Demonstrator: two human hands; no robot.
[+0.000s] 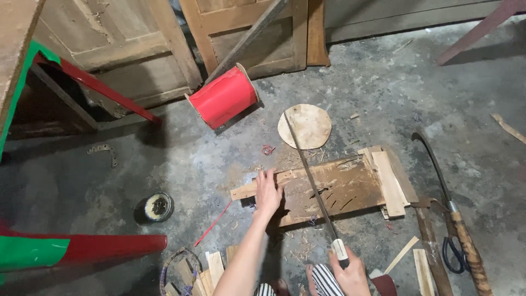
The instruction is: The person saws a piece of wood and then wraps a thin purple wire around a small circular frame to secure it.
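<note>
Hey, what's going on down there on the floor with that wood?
A person sits on a concrete floor. Their left hand presses a thin wooden strip onto a scarred wooden board. Their right hand grips the handle of a long narrow blade, laid slantwise across the strip. A red spool, a round wooden disc and blue-handled scissors lie nearby.

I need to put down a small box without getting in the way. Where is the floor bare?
Bare concrete lies between the red roll, the tape ring and the left hand; more beyond the round disc, top right. It is crowded around the board, the right hand and the tools at right.
</note>
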